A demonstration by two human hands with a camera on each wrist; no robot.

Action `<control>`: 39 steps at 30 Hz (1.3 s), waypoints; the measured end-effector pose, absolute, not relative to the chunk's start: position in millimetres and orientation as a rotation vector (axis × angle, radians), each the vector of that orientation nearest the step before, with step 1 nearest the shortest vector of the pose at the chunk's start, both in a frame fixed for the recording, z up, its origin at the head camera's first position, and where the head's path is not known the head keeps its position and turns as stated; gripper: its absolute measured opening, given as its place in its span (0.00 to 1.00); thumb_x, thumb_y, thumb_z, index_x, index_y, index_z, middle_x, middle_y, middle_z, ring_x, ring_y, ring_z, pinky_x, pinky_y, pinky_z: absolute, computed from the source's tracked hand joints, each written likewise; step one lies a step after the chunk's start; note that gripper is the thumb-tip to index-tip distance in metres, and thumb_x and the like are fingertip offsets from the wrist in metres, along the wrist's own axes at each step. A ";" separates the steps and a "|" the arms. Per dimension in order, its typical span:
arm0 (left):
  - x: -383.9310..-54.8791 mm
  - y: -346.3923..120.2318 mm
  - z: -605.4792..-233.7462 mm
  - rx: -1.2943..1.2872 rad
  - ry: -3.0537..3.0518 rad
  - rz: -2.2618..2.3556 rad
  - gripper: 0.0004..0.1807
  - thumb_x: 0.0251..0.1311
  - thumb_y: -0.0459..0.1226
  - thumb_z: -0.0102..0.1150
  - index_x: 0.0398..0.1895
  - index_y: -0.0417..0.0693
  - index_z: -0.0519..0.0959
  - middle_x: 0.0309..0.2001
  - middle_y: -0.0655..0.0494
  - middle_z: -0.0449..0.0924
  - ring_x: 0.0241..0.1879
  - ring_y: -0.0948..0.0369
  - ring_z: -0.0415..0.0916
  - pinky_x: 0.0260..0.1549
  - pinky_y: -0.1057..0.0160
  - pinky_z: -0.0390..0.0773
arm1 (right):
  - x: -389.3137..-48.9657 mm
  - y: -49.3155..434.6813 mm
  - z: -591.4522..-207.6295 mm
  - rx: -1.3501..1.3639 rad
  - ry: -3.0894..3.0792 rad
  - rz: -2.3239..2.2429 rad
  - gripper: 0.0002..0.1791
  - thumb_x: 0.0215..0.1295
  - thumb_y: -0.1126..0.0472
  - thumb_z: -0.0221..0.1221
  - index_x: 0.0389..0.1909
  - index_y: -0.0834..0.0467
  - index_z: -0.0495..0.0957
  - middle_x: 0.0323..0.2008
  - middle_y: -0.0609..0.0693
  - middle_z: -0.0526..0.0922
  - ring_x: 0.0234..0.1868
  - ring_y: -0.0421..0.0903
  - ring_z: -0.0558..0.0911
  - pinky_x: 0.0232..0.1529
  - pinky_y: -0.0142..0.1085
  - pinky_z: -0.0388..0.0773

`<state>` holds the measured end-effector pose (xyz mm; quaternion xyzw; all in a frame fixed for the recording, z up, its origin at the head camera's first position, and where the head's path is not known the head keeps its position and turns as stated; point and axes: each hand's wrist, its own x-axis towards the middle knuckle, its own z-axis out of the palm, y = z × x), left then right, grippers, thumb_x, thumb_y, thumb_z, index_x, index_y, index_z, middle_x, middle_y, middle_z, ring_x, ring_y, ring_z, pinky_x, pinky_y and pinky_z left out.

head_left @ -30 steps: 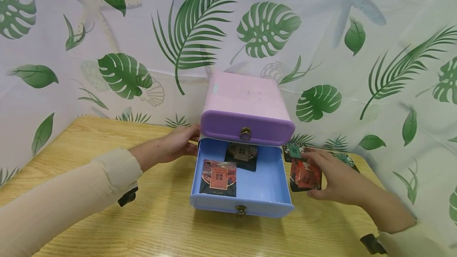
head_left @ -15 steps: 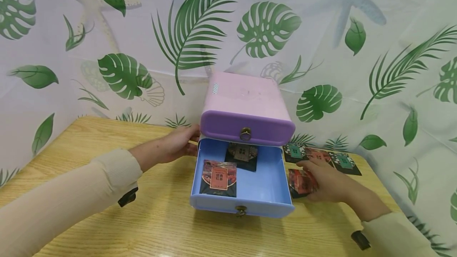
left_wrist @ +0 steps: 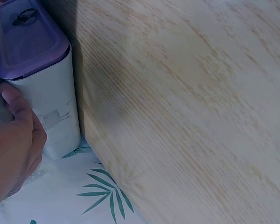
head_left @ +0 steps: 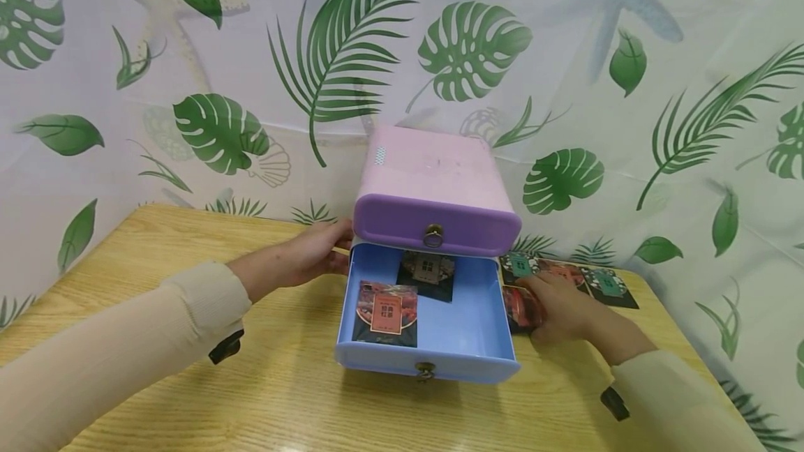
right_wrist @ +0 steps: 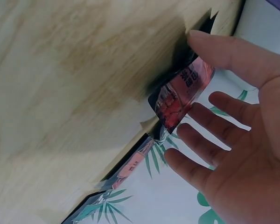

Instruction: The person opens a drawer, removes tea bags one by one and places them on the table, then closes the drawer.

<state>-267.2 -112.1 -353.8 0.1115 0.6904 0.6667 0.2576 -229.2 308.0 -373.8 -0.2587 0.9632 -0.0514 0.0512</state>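
Observation:
A drawer cabinet stands against the backdrop, with a pink-topped purple drawer (head_left: 433, 225) above a pulled-out blue drawer (head_left: 461, 323). Inside the blue drawer lie a red tea packet (head_left: 386, 314) at front left and a dark tea packet (head_left: 428, 270) farther back. My left hand (head_left: 314, 250) rests against the cabinet's left side; the left wrist view shows it on the pale casing (left_wrist: 56, 112) next to a lower purple drawer (left_wrist: 32, 42). Just outside the drawer's right wall, my right hand (head_left: 562, 309) holds another red tea packet (right_wrist: 184, 88) between thumb and fingers.
Behind the right hand, a row of tea packets lies along the back edge of the wooden table (head_left: 207, 375): a green-labelled packet (head_left: 520, 265), a red packet (head_left: 563, 273) and another green-labelled packet (head_left: 609, 287). A leaf-print cloth (head_left: 471, 47) hangs behind.
My right hand has moved left with the red tea packet, bringing it up to the drawer's right wall. The row behind shows more fully. My left hand and the cabinet have stayed put.

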 end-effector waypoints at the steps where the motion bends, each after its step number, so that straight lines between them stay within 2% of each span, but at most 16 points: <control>1: -267.1 -112.0 -353.8 0.304 1.872 1.809 0.27 0.76 0.46 0.37 0.64 0.34 0.71 0.47 0.48 0.78 0.40 0.58 0.80 0.44 0.62 0.83 | -230.0 308.0 -374.2 -0.773 2.925 -0.151 0.46 0.32 0.58 0.77 0.59 0.66 0.72 0.51 0.62 0.79 0.55 0.66 0.76 0.57 0.62 0.72; 8: -266.7 -112.1 -353.7 0.309 1.864 1.814 0.27 0.76 0.46 0.37 0.64 0.34 0.70 0.48 0.47 0.77 0.40 0.58 0.81 0.44 0.62 0.83 | -234.5 311.1 -376.5 -0.746 2.902 -0.134 0.48 0.34 0.57 0.79 0.60 0.68 0.70 0.55 0.66 0.78 0.60 0.70 0.73 0.59 0.64 0.69; 16: -266.7 -112.1 -353.2 0.306 1.859 1.816 0.27 0.76 0.46 0.37 0.63 0.34 0.71 0.48 0.47 0.76 0.41 0.58 0.79 0.44 0.62 0.83 | -232.6 312.2 -374.0 -0.766 2.880 -0.148 0.48 0.36 0.55 0.80 0.60 0.68 0.70 0.56 0.66 0.77 0.61 0.72 0.72 0.60 0.67 0.66; 19: -266.3 -111.8 -353.2 0.311 1.861 1.812 0.27 0.76 0.46 0.37 0.64 0.34 0.70 0.48 0.47 0.76 0.41 0.57 0.79 0.44 0.62 0.83 | -228.6 309.3 -365.1 -0.785 2.940 -0.200 0.40 0.46 0.55 0.76 0.59 0.68 0.73 0.54 0.66 0.78 0.59 0.70 0.74 0.58 0.65 0.69; 23: -266.5 -111.8 -353.9 0.309 1.861 1.816 0.27 0.76 0.47 0.38 0.64 0.34 0.71 0.48 0.47 0.77 0.40 0.57 0.80 0.44 0.62 0.83 | -221.6 302.2 -350.8 -0.810 3.145 -0.294 0.21 0.59 0.59 0.67 0.51 0.67 0.79 0.47 0.62 0.84 0.52 0.63 0.79 0.54 0.58 0.73; 26: -267.0 -112.2 -353.9 0.299 1.862 1.817 0.27 0.76 0.47 0.38 0.63 0.34 0.71 0.47 0.48 0.77 0.40 0.57 0.79 0.44 0.62 0.83 | -217.2 296.8 -345.5 -0.899 3.344 -0.366 0.09 0.58 0.66 0.64 0.39 0.64 0.83 0.37 0.57 0.87 0.43 0.57 0.77 0.49 0.52 0.69; 29: -267.2 -112.0 -353.8 0.299 1.862 1.813 0.27 0.76 0.47 0.38 0.63 0.35 0.71 0.47 0.48 0.76 0.40 0.57 0.80 0.44 0.62 0.83 | -213.5 291.1 -341.9 -1.118 3.507 -0.472 0.02 0.54 0.69 0.63 0.28 0.61 0.83 0.26 0.53 0.86 0.36 0.51 0.72 0.46 0.49 0.64; 31: -267.4 -111.6 -354.2 0.304 1.861 1.812 0.27 0.76 0.47 0.38 0.63 0.35 0.71 0.47 0.48 0.77 0.40 0.57 0.80 0.44 0.62 0.83 | -209.9 286.0 -338.2 -1.301 3.558 -0.567 0.03 0.54 0.68 0.60 0.25 0.61 0.82 0.22 0.52 0.84 0.34 0.50 0.70 0.46 0.47 0.63; 34: -267.4 -111.3 -354.8 0.311 1.857 1.811 0.27 0.76 0.47 0.38 0.63 0.34 0.71 0.47 0.48 0.76 0.40 0.57 0.80 0.44 0.62 0.83 | -201.1 274.2 -331.8 -1.523 3.584 -0.669 0.11 0.60 0.61 0.56 0.23 0.61 0.81 0.21 0.51 0.81 0.34 0.50 0.70 0.42 0.42 0.66; 39: -267.6 -111.8 -354.8 0.300 1.855 1.818 0.27 0.76 0.47 0.37 0.63 0.34 0.71 0.46 0.48 0.76 0.39 0.57 0.80 0.43 0.62 0.83 | -186.7 248.6 -324.7 -1.825 3.521 -0.790 0.21 0.71 0.53 0.52 0.23 0.61 0.82 0.25 0.52 0.75 0.30 0.45 0.72 0.24 0.30 0.69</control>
